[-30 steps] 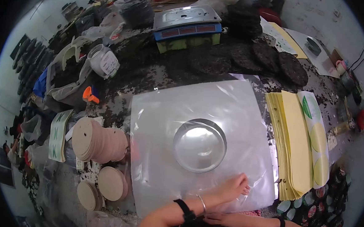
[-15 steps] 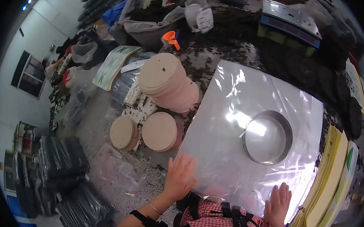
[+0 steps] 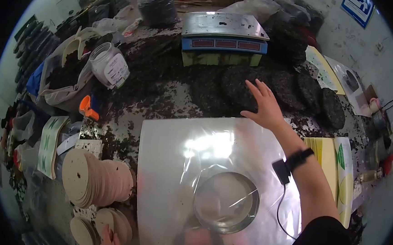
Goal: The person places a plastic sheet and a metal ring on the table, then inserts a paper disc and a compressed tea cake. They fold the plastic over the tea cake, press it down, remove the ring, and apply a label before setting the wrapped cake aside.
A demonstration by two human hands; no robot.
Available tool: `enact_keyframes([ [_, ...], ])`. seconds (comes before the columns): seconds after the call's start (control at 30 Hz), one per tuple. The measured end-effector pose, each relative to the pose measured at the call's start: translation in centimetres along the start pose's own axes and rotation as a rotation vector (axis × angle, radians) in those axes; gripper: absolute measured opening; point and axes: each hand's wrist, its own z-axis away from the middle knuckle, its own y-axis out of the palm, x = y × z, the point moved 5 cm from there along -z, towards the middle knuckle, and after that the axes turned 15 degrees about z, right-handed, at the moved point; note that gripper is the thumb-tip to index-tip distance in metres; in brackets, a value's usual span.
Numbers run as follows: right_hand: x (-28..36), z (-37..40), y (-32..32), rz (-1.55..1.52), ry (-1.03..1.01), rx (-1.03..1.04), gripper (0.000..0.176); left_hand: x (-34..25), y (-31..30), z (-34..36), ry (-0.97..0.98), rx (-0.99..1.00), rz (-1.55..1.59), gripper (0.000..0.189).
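My right hand (image 3: 266, 105) reaches out with its fingers spread over the row of dark, flaky round cakes (image 3: 241, 87), holding nothing. At the lower left, my left hand (image 3: 111, 244) has its fingertips at the near edge of a short stack of beige round paper discs (image 3: 115, 224); its fingers are apart, and the frame edge cuts off part of the hand. Between my hands lies a large shiny clear plastic sheet (image 3: 166, 166). A round metal ring (image 3: 255, 207) shows in the sheet's near half.
A scale (image 3: 224, 45) stands behind the cakes. Taller paper discs (image 3: 110, 180), an orange tape dispenser (image 3: 88, 108), a clear jar (image 3: 109, 66) and a bag of dark flakes (image 3: 64, 90) are at left. Yellow sheets (image 3: 325, 165) lie at right, by my forearm.
My view has turned to the right and up. The right hand has moved from the sheet's near edge out to the dark cakes; the left hand has gone from the sheet to the paper discs.
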Motion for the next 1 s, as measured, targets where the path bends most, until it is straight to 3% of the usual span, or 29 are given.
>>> enact_keyframes([
  [0.03, -1.3, 0.3, 3.4, 0.09, -0.053, 0.199, 0.043, -1.1, -1.1, 0.6, -0.001, -0.002, -0.007, 0.031],
  [0.07, -2.8, 0.2, 6.3, 0.178, -0.112, 0.388, 0.047, -2.9, -3.0, 1.7, 0.078, -0.168, 0.0, 0.032],
  [0.1, -3.4, -1.6, 6.4, 0.171, -0.115, 0.373, 0.047, -4.5, -4.6, 2.7, 0.158, -0.337, 0.008, 0.033],
  [0.17, -5.1, -2.0, 6.8, -0.083, 0.152, 0.842, 0.054, -6.7, -7.3, 4.0, 0.204, -0.445, 0.048, 0.034],
  [0.23, -5.6, -0.4, 8.3, -0.052, 0.055, 0.748, 0.061, -9.1, -8.3, 5.4, 0.245, -0.559, 0.099, 0.034],
  [0.3, -2.5, 1.1, 6.8, 0.352, -0.297, 0.232, 0.06, -13.0, -7.5, 6.3, 0.637, -0.503, 0.207, 0.035],
  [0.33, -3.8, 1.5, 8.0, 0.297, -0.334, 0.093, 0.058, -14.8, -7.0, 6.5, 0.781, -0.431, 0.205, 0.035],
  [0.37, -3.2, 0.7, 6.6, 0.292, -0.334, 0.062, 0.058, -16.9, -6.7, 6.4, 0.854, -0.358, 0.257, 0.034],
  [0.43, -4.7, -0.1, 5.9, 0.146, 0.168, 0.611, 0.053, -18.1, -4.7, 6.6, 0.905, -0.224, 0.472, 0.039],
  [0.5, -4.4, -0.7, 3.9, 0.142, 0.135, 0.563, 0.049, -19.3, -2.3, 6.5, 0.939, -0.407, 0.454, 0.032],
  [0.57, -4.1, -1.2, -1.5, -0.199, 0.063, -0.055, 0.045, -21.2, -0.8, 7.3, 0.919, -0.288, 0.542, 0.027],
  [0.67, -2.5, -2.0, -9.5, -0.279, 0.083, -0.213, 0.041, -24.1, 2.3, 6.9, 0.997, -0.289, 0.531, 0.03],
  [0.77, 0.1, 0.3, -16.2, -0.32, 0.182, -0.182, 0.039, -26.7, 7.8, 6.0, 1.093, -0.2, 0.466, 0.03],
  [0.83, 5.5, 3.5, -22.4, -0.32, -0.03, -0.235, 0.038, -27.0, 10.1, 6.3, 1.154, -0.134, 0.426, 0.029],
  [0.9, 7.5, 9.5, -21.2, -0.894, 0.018, -0.107, 0.041, -27.0, 11.6, 6.6, 1.139, -0.031, 0.407, 0.027],
  [0.97, 11.8, 15.4, -21.9, -0.171, -0.324, -0.095, 0.044, -25.3, 11.4, 6.7, 1.121, -0.012, 0.549, 0.026],
  [1.0, 13.2, 18.1, -20.8, -0.137, -0.368, 0.009, 0.046, -24.1, 11.0, 6.4, 1.1, -0.009, 0.684, 0.024],
])
